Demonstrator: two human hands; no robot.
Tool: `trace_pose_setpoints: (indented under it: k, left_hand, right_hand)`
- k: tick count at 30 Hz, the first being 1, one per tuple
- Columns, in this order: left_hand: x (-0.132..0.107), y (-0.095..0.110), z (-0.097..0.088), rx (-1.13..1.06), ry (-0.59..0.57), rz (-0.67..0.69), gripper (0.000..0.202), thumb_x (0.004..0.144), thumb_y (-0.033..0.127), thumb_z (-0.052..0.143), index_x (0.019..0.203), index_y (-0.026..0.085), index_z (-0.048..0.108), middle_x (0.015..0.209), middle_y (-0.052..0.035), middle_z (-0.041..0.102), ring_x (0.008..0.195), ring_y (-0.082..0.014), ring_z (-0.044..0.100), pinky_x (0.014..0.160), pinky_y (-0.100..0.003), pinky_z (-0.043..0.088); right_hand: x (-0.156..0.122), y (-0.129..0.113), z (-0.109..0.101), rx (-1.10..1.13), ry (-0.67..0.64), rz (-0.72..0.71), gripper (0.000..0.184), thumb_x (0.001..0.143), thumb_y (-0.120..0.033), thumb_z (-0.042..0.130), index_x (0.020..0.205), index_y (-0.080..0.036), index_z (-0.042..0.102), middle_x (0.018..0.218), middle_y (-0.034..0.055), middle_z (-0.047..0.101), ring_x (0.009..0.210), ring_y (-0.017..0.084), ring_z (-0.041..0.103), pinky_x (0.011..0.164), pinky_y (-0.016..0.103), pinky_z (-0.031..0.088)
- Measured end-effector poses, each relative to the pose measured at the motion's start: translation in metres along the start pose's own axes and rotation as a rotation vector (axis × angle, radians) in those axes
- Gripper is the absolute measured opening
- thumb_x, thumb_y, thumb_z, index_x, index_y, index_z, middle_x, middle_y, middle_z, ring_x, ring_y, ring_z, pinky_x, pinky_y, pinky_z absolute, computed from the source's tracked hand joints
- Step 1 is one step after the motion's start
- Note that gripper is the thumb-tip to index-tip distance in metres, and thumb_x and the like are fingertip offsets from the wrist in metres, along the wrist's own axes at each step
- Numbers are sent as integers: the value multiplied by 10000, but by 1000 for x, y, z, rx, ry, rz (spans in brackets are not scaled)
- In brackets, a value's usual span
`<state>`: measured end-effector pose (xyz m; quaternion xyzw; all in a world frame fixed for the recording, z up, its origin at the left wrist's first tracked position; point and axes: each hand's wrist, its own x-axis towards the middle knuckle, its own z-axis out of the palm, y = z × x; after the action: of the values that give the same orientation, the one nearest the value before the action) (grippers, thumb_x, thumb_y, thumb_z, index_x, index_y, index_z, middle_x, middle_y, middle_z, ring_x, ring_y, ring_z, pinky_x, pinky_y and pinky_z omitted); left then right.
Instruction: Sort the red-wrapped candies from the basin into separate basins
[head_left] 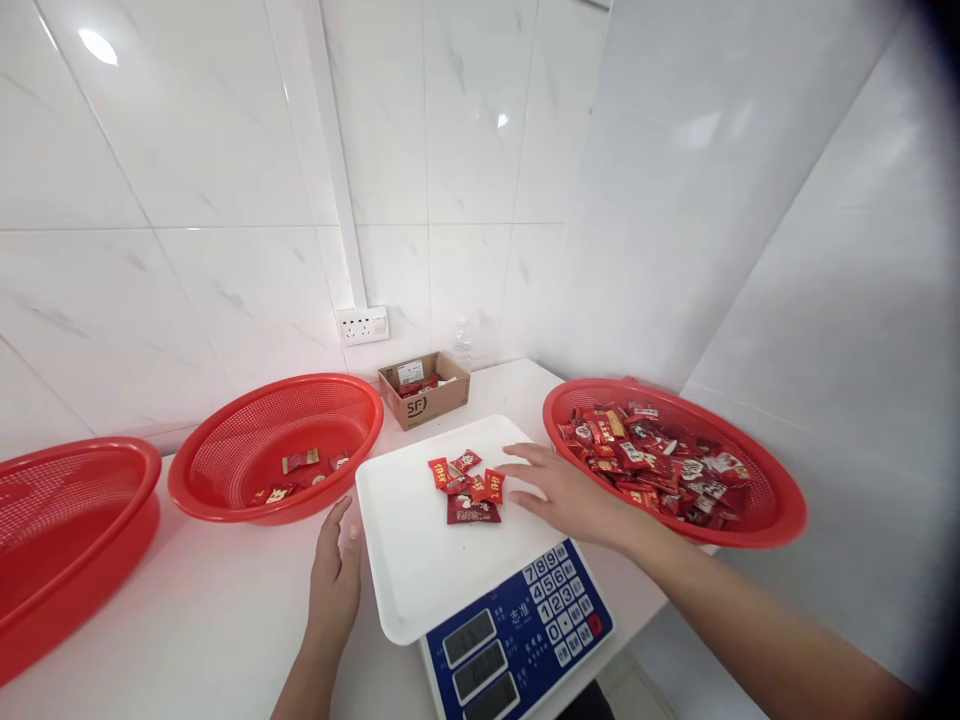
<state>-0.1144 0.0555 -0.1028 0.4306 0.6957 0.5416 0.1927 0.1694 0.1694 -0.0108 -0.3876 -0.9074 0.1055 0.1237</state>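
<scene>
A white weighing tray (420, 560) sits on a blue digital scale (517, 640) in front of me. Several red snack packets (469, 485) lie in a small pile on the tray. My right hand (566, 490) hovers flat over the tray's right side, fingers stretched toward the packets, holding nothing. My left hand (334, 575) rests on the counter against the tray's left edge, fingers together and extended, empty. To the right a red mesh basket (772, 500) holds many red packets (656, 460).
Left of the scale stands a second red basket (225, 490) holding a few packets (300, 462). A third red basket (45, 570) sits at the far left. A small cardboard box (425, 388) stands by the tiled wall below a socket (363, 325).
</scene>
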Motion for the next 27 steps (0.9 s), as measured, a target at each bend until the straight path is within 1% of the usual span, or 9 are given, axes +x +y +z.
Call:
trace_pose_setpoints:
  k: [2, 5, 11, 14, 16, 18, 21, 24, 27]
  left_hand:
    - [0, 1, -1, -2, 5, 8, 539, 867, 567, 328, 1285, 238, 415, 1361, -82, 437, 1262, -253, 371, 1060, -462, 288]
    - [0, 2, -1, -6, -1, 5, 526, 870, 560, 332, 1283, 245, 415, 1362, -78, 436, 1263, -249, 373, 1054, -458, 300]
    - [0, 2, -1, -10, -12, 15, 528, 869, 565, 332, 1297, 263, 402, 1369, -64, 432, 1266, -248, 368, 1059, -459, 292]
    - [0, 1, -1, -12, -16, 4, 522, 869, 566, 333, 1296, 274, 403, 1369, -56, 435, 1260, -246, 376, 1051, -458, 304]
    - [-1, 1, -1, -14, -16, 5, 521, 868, 566, 337, 1295, 276, 404, 1367, -55, 439, 1258, -248, 380, 1047, -458, 311]
    - [-1, 1, -1, -15, -14, 16, 520, 868, 562, 340, 1295, 272, 408, 1360, -60, 446, 1257, -252, 383, 1045, -459, 314]
    - [-1, 1, 0, -20, -15, 25, 519, 869, 556, 344, 1293, 266, 413, 1354, -69, 452, 1255, -260, 388, 1039, -466, 318]
    - [0, 2, 0, -21, -18, 16, 522, 868, 556, 347, 1292, 260, 416, 1353, -76, 453, 1254, -264, 391, 1033, -472, 325]
    - [0, 2, 0, -15, -16, 3, 527, 868, 558, 345, 1291, 253, 421, 1354, -84, 453, 1254, -270, 392, 1033, -478, 324]
  right_hand:
    - [5, -18, 4, 54, -69, -49, 398, 855, -350, 500, 1233, -248, 570, 1404, 80, 414, 1298, 263, 337, 1056, 447, 296]
    - [9, -32, 5, 86, -147, -68, 407, 849, -342, 513, 1239, -240, 567, 1395, 92, 423, 1279, 260, 362, 1055, 430, 295]
    - [12, -29, 7, 65, -224, -54, 495, 872, -386, 465, 1342, -231, 453, 1409, 92, 410, 1293, 251, 344, 1071, 409, 265]
    - [10, -26, 8, 57, -220, -47, 500, 868, -407, 460, 1342, -249, 452, 1402, 86, 421, 1288, 253, 354, 1067, 412, 269]
    - [8, -26, 6, 86, -215, -16, 501, 861, -419, 466, 1342, -280, 447, 1428, 63, 384, 1289, 247, 357, 1060, 405, 286]
    - [9, -28, 5, 103, -210, 16, 531, 851, -433, 478, 1360, -294, 415, 1477, 39, 297, 1317, 249, 312, 1068, 405, 275]
    - [13, -34, 5, 76, -218, 8, 600, 846, -461, 477, 1397, -260, 352, 1517, 34, 185, 1370, 264, 179, 1097, 422, 209]
    - [20, -38, 10, 55, -241, -22, 635, 858, -506, 443, 1413, -220, 325, 1521, 52, 159, 1387, 278, 83, 1109, 441, 164]
    - [24, -37, 14, 66, -238, -50, 597, 869, -520, 425, 1378, -210, 396, 1512, 50, 196, 1387, 282, 82, 1113, 436, 158]
